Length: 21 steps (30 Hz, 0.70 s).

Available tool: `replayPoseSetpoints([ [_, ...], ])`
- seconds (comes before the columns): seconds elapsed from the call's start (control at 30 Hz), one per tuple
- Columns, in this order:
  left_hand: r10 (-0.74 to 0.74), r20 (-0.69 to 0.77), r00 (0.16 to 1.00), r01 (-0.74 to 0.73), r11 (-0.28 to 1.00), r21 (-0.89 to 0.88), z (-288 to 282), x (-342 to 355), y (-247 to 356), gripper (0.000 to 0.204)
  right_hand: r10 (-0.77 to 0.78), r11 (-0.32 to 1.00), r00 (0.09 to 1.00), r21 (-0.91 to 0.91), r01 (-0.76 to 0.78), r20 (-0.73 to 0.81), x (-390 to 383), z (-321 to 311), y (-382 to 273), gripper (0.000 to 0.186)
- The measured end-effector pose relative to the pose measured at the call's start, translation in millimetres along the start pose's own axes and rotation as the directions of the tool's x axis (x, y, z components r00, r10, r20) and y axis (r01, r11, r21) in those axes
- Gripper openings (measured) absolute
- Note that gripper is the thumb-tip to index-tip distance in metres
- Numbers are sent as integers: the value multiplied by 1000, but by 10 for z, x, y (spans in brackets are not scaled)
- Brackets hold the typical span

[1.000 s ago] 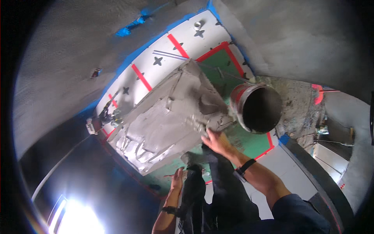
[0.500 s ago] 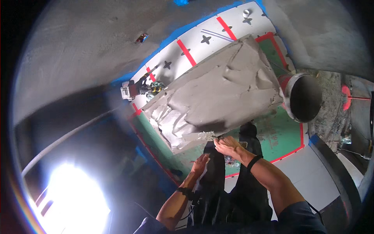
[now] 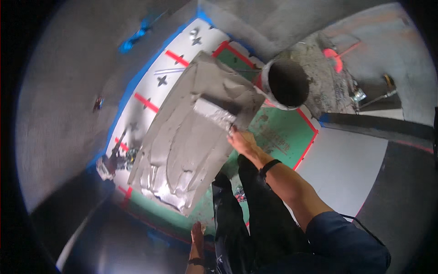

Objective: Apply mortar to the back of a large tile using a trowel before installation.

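In my right hand (image 3: 242, 140) is the handle of a flat metal trowel (image 3: 214, 113), its blade smeared with grey mortar. The blade is over the upper right part of a large slab (image 3: 182, 137) coated in wet grey mortar; I cannot tell whether it touches. Ridges and smooth strokes mark the coating, and light glints off its near end. My left hand (image 3: 197, 234) hangs low, off the slab's near corner, with fingers stretched out and nothing visible in them. Beyond the slab's right end stands a bucket (image 3: 268, 93) with a dark interior.
Green sheeting (image 3: 278, 132) edged with red tape lies under the slab. White panels (image 3: 146, 91) with red tape strips and dark crosses run along the left, where a cordless power tool (image 3: 109, 165) and a thin metal strip (image 3: 168, 71) lie. My legs (image 3: 248, 192) are close to the slab's near side.
My right hand has carried the trowel from the slab's near edge to over its upper right part. My left hand has moved apart from the right, and the view has turned to the right.
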<state>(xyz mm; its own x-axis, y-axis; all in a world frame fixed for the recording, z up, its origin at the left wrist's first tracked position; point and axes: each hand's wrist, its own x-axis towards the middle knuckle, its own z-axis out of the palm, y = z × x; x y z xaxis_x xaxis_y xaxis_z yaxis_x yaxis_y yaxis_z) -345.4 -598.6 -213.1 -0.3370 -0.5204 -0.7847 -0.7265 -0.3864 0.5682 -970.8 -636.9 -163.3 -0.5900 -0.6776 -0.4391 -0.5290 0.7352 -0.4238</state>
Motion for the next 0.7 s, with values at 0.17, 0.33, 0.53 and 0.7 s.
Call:
replayPoseSetpoints([
  [0.17, -131, 124, 984, 132, 991, 4, 718, 233, 1522, 43, 224, 969, 933, -41, -245, -282, -131, -339, 1337, 34],
  [0.33, -217, 162, 963, 243, 957, -158, 729, 402, 2052, 43, 341, 341, 888, 839, -423, 309, -565, 269, 825, 37],
  [0.53, -229, 189, 955, 239, 971, -27, 913, 380, 2279, 48, 62, 996, 989, 69, -54, -131, -769, 56, 1149, 31],
  [0.7, -191, 226, 955, 192, 981, 17, 1051, 440, 2162, 50, 237, 972, 935, 63, -228, -265, -581, -537, 2013, 33],
])
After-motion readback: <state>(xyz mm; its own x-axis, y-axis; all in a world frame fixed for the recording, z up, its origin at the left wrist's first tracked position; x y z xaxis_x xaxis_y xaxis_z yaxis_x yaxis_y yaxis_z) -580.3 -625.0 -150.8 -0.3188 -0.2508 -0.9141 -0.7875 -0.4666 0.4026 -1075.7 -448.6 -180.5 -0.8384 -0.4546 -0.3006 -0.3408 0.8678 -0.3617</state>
